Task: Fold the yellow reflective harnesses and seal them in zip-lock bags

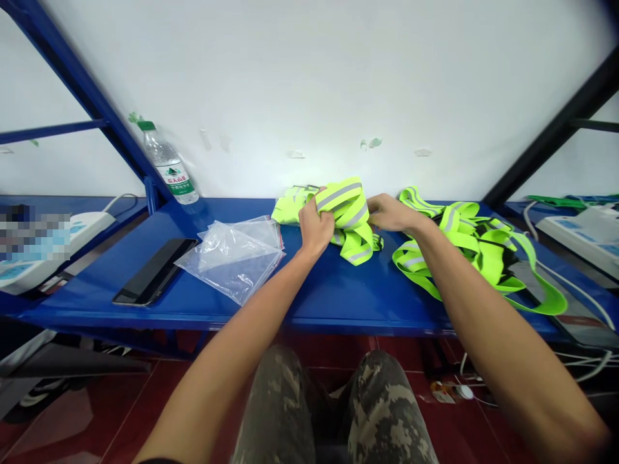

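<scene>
Head view: right hand (391, 212) fingers hidden behind bunched reflective vest (349, 216).

Left arm: bare, stretches forward from the lower left, forearm angled up and to the right, wrist straight.
Left hand (315, 222): curled into a fist, knuckles facing up, fingers closed around a bunched fold of neon-yellow vest fabric with grey reflective stripes (344, 207).
Right arm: bare, enters from the lower right, forearm angled up and to the left, wrist slightly bent.
Right hand (393, 212): palm down, fingers pinched on the same fabric at its right edge.
Spacing: the hands sit near each other, level, apart.
Legs: knees in camouflage trousers (338, 412) below the arms.
</scene>
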`<state>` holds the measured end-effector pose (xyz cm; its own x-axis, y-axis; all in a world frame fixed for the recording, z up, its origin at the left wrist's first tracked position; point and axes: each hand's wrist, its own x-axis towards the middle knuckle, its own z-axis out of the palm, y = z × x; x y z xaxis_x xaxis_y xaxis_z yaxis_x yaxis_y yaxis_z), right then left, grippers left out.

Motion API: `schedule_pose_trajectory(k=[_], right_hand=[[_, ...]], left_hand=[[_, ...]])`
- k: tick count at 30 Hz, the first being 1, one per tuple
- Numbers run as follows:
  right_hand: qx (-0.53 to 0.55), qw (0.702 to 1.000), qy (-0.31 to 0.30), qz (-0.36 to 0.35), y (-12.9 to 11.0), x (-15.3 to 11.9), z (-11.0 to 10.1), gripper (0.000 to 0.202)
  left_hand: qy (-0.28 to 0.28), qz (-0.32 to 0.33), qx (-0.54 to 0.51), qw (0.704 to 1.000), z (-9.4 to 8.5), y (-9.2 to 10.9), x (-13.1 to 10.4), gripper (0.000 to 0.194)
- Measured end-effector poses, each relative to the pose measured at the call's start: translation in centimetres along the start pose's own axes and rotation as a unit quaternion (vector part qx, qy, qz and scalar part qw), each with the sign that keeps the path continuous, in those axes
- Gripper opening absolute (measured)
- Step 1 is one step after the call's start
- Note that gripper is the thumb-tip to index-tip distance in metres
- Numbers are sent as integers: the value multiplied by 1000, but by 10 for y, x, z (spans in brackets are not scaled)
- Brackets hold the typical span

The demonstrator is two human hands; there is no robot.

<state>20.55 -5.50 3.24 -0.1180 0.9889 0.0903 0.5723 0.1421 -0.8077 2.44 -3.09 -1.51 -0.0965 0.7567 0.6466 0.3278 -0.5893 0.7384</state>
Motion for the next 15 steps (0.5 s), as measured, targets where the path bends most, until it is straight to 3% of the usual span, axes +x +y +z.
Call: schedule_pose_trajectory(k=[3, 6, 8, 11, 15], right_hand=[[-5, 998, 57, -6, 2, 9, -8, 14], [72, 979, 187, -36, 3, 17, -21, 31], [138, 961, 234, -58, 1, 19, -28, 41], [182, 951, 240, -74, -5, 14, -32, 51], [236, 948, 204, -61, -16, 2, -25, 45]], left_hand=[[10, -3, 3, 1000, -2, 0, 1, 43], [26, -5, 5, 1000, -4, -3, 4, 49], [36, -24, 11, 999, -5, -5, 6, 53], [38, -47, 19, 998, -6, -4, 8, 57], [1, -24, 50, 998, -4, -2, 7, 60]])
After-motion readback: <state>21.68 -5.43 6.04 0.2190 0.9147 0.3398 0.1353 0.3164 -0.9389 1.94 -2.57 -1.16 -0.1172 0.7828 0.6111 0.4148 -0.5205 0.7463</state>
